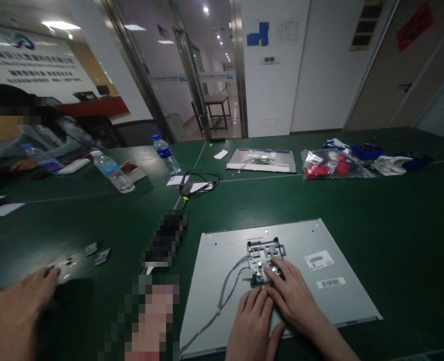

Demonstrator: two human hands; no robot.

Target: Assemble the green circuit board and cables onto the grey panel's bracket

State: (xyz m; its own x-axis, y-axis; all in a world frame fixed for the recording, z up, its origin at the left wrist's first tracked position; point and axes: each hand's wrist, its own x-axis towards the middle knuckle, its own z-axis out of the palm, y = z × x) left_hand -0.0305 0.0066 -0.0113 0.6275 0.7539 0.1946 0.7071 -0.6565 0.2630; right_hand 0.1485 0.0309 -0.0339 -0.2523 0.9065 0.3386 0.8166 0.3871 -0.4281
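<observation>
A grey flat panel [222, 260] lies on the green table in front of me, with a small circuit board [258, 271] and a metal-and-black bracket [267, 248] at its middle. My left hand [252, 321] rests on the panel, its fingertips at the lower edge of the board and its thumb apart. From the right, my right hand [295, 296] reaches over the board, fingers stretched out and fingertips touching its right part. Both hands meet near the board's lower edge; what lies under the fingertips is hidden. A grey cable [222, 301] runs from the board to the panel's lower left.
Another person's hand [28, 301] is at the left, near small metal parts [101, 256]. Farther back are water bottles [112, 171], a coiled black cable [202, 185], a second panel [278, 163] and a clear bag with red items [334, 165]. Another person sits at the far left.
</observation>
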